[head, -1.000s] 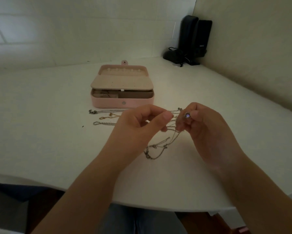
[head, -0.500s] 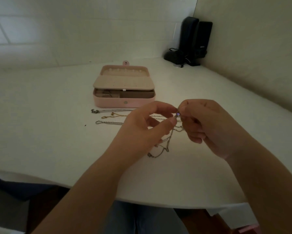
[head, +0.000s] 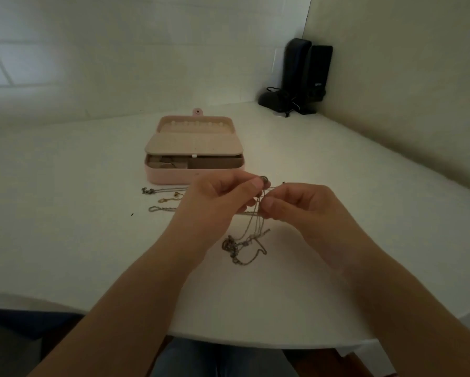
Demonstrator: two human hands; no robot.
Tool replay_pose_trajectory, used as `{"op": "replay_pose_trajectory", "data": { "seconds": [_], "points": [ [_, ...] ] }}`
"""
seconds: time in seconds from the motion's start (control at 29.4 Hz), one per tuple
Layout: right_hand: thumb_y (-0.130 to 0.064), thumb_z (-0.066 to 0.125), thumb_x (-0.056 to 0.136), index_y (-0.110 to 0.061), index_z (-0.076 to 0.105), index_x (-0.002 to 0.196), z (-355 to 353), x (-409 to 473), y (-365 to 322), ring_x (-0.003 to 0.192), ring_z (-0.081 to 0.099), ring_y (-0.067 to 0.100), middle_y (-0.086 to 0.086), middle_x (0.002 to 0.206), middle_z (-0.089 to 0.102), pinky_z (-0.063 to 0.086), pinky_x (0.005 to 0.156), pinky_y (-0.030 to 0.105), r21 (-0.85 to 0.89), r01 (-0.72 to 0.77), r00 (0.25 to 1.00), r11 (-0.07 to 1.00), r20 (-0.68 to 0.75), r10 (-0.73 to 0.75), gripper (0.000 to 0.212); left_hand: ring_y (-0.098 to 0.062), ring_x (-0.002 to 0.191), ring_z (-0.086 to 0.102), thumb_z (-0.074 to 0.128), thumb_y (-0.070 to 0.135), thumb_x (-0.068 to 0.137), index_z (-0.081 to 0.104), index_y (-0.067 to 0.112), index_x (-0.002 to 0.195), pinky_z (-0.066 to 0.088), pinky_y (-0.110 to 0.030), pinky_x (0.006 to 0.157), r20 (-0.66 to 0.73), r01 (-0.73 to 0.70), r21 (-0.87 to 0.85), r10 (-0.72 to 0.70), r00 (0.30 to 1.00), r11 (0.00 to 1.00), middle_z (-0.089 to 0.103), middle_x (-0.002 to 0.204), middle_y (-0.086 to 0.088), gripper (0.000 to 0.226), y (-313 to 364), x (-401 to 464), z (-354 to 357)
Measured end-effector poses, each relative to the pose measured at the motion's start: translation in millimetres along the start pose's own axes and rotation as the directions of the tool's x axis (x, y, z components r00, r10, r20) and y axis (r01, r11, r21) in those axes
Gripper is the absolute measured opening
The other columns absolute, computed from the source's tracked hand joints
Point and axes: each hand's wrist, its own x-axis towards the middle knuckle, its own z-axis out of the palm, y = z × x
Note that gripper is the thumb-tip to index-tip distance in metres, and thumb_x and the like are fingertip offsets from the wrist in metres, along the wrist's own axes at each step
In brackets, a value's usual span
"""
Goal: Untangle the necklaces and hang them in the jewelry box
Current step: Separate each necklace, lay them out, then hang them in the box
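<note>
Both hands work above the surface (head: 92,240), near the open box (head: 195,176). The left hand (head: 214,202) and right hand (head: 304,206) each pinch the necklaces (head: 251,232); the tangle hangs between them. Better to loosen gently and not pull tight.

A white table (head: 65,213) meets pale walls (head: 119,50). Black speakers (head: 307,74), perhaps with a cable (head: 291,103), stand in the far corner.

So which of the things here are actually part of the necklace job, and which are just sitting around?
Part of the job:
- tangled necklaces, pinched by the left hand and right hand
- chain ends lying on the table
- open pink jewelry box

Just lying about:
- black devices with cables in the far corner
</note>
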Motion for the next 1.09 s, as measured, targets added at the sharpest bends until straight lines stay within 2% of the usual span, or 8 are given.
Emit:
{"op": "replay_pose_trajectory", "data": {
  "seconds": [0.17,0.37,0.48,0.58,0.71,0.88,1.09],
  "points": [
    [-0.023,0.06,0.076,-0.024,0.074,0.071,-0.1,-3.3,2.8,0.073,0.065,0.007,-0.002,0.072,0.072,0.048,0.073,0.018,0.123,0.049,0.999,0.991,0.005,-0.05,0.015,-0.012,0.068,0.063,0.056,0.01,0.086,0.072,0.015,0.08,0.055,-0.027,0.075,-0.068,0.017,-0.088,-0.023,0.997,0.996,0.069,0.072,-0.001,0.017,-0.6,-3.4,-2.1],
    [-0.019,0.055,0.076,-0.02,0.072,0.065,-1.0,-1.9,4.5,0.064,0.064,0.015,0.002,0.062,0.067,0.051,0.068,0.025,0.167,0.064,0.997,0.984,-0.055,-0.056,0.019,-0.01,0.068,0.066,0.058,0.012,0.084,0.072,0.021,0.072,0.055,-0.024,0.075,-0.037,0.066,-0.086,-0.069,0.997,0.994,0.072,0.069,0.002,0.021,-1.4,-6.6,-1.1],
    [-0.019,0.049,0.076,-0.019,0.065,0.062,0.0,-2.2,3.8,0.045,0.049,0.015,0.002,0.048,0.054,0.046,0.051,0.025,0.234,-0.006,1.0,0.972,-0.023,0.012,0.021,-0.011,0.067,0.068,0.057,0.008,0.084,0.07,0.016,0.067,0.056,-0.023,0.078,0.006,0.09,-0.126,-0.09,0.996,0.988,0.071,0.066,0.001,0.023,-1.2,-7.5,-0.7],
    [-0.021,0.046,0.078,-0.02,0.06,0.06,0.3,-2.9,2.6,0.038,0.029,0.009,-0.002,0.044,0.039,0.03,0.038,0.018,0.244,-0.054,0.998,0.968,-0.01,0.058,0.022,-0.014,0.064,0.069,0.053,0.005,0.086,0.065,0.007,0.07,0.056,-0.021,0.07,0.076,0.119,-0.167,-0.108,0.991,0.979,0.07,0.065,0.0,0.02,2.0,-9.2,-0.4],
    [-0.023,0.047,0.079,-0.021,0.057,0.058,0.3,-3.1,0.1,0.039,0.023,0.006,-0.005,0.044,0.035,0.022,0.037,0.016,0.242,-0.071,0.997,0.968,0.008,0.071,0.023,-0.015,0.05,0.063,0.049,0.004,0.089,0.062,0.008,0.072,0.053,-0.02,0.056,0.118,0.183,-0.157,-0.166,0.979,0.97,0.066,0.058,-0.001,0.022,3.9,-9.6,-0.1],
    [-0.027,0.053,0.077,-0.022,0.059,0.056,0.3,-4.2,-0.9,0.037,0.022,0.003,-0.012,0.042,0.032,0.021,0.038,0.015,0.235,-0.077,0.997,0.969,0.006,0.078,0.022,-0.015,0.051,0.065,0.047,0.005,0.09,0.059,0.011,0.077,0.054,-0.023,0.058,0.188,0.242,-0.123,-0.216,0.958,0.963,0.069,0.062,-0.002,0.018,3.0,-9.9,0.3],
    [-0.022,0.052,0.078,-0.023,0.059,0.059,1.2,-4.5,-0.7,0.038,0.023,0.003,-0.011,0.043,0.033,0.022,0.038,0.014,0.247,-0.041,0.999,0.968,0.004,0.042,0.02,-0.014,0.06,0.066,0.05,0.008,0.09,0.065,0.009,0.076,0.056,-0.021,0.062,0.245,0.248,-0.131,-0.211,0.946,0.96,0.07,0.066,-0.004,0.021,-0.1,-10.1,1.7]
  ]
}}
